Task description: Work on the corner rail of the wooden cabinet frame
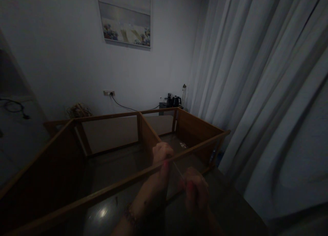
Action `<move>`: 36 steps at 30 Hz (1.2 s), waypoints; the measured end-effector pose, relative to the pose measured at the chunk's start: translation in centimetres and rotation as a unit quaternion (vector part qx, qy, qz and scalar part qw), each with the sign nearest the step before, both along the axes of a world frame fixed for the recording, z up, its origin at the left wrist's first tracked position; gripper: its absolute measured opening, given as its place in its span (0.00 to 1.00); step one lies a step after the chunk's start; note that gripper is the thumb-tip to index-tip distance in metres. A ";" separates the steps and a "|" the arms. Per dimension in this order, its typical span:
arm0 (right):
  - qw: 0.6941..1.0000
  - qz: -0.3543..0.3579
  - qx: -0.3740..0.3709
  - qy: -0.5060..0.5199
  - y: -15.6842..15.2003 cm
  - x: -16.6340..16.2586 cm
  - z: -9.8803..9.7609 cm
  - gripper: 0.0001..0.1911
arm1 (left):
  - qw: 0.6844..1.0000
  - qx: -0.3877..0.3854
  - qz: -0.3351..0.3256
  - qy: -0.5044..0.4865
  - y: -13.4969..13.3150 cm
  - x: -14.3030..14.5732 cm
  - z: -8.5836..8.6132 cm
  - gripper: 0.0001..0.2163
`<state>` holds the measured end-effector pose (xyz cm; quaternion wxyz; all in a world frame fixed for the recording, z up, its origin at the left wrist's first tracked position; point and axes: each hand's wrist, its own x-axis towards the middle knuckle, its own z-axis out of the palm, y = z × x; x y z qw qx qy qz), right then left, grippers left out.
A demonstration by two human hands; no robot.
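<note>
A brown wooden furniture frame (110, 189) stretches across the view, with a middle divider panel (150, 129) meeting its near rail. At that joint my left hand (162, 155) is closed around the rail, thumb on the near side and fingers over the far side. Below and to the right, my right hand (196, 190) is closed in a fist, somewhat blurred. From it a thin pale shaft, apparently a screwdriver (178, 170), slants up to the near rail beside my left hand. Its handle is hidden inside the fist, and its tip is hard to make out.
Pale curtains (230, 75) hang along the right side. Behind the frame, a black kettle (176, 101) stands near the wall, and a black cord (123, 107) runs from the wall socket (109, 92). A dried straw-like bundle (79, 110) is at the back left. The room is dim.
</note>
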<state>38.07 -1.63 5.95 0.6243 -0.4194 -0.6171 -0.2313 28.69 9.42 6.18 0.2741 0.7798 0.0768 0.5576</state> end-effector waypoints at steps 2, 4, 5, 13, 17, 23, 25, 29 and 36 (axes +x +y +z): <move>1.000 -0.005 0.002 -0.008 0.1 0.1 0.1 0.15 | 1.000 -0.001 -0.004 -0.007 0.0 0.2 0.0 0.28; 1.000 -0.007 0.010 -0.019 0.1 0.2 0.3 0.15 | 1.000 -0.020 -0.006 -0.014 0.0 0.4 0.1 0.28; 1.000 -0.007 0.012 -0.022 0.1 0.2 0.3 0.14 | 0.999 -0.029 -0.009 -0.017 0.0 0.4 0.2 0.28; 0.994 0.036 -0.025 0.097 0.1 -0.1 -1.2 0.10 | 0.998 -0.056 -0.028 -0.001 -0.7 -0.5 0.3 0.26; 0.993 0.077 -0.056 0.063 -0.1 0.1 -1.1 0.11 | 0.994 -0.084 -0.048 0.048 -1.5 -1.3 0.5 0.23; 0.989 0.119 -0.081 0.034 -0.2 0.4 0.0 0.15 | 0.995 -0.094 -0.023 0.007 -1.7 -0.6 0.4 0.27; 0.988 0.129 -0.078 0.029 -0.1 0.4 0.2 0.16 | 0.995 -0.092 -0.023 0.004 -1.7 -0.5 0.4 0.26; 0.987 0.136 -0.076 0.031 0.1 0.4 0.3 0.17 | 0.997 -0.079 -0.018 0.007 -1.4 -0.5 0.4 0.27; 0.987 0.129 -0.081 0.044 0.0 0.5 -0.2 0.17 | 0.997 -0.070 -0.016 0.000 -1.2 -0.5 0.2 0.27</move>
